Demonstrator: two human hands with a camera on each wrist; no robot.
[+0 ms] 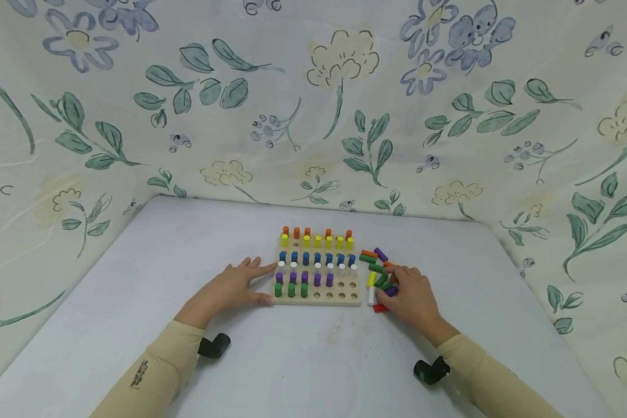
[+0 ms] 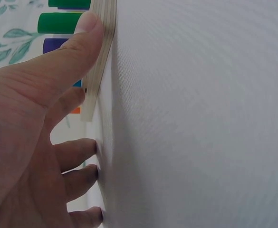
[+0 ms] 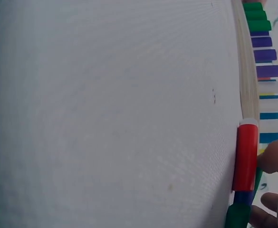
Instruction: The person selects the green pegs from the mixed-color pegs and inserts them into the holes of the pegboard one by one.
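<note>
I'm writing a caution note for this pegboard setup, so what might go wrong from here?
First, the right hand is in among tightly clustered loose pegs; being round, some could roll away if nudged.

Second, the left hand touches the left edge of the board. A push there might slide the board into the white peg lying just off its right side.

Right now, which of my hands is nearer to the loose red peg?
Your right hand. It is at the loose pegs, close beside the red peg. Your left hand is farther away, at the pegboard's left edge.
</note>
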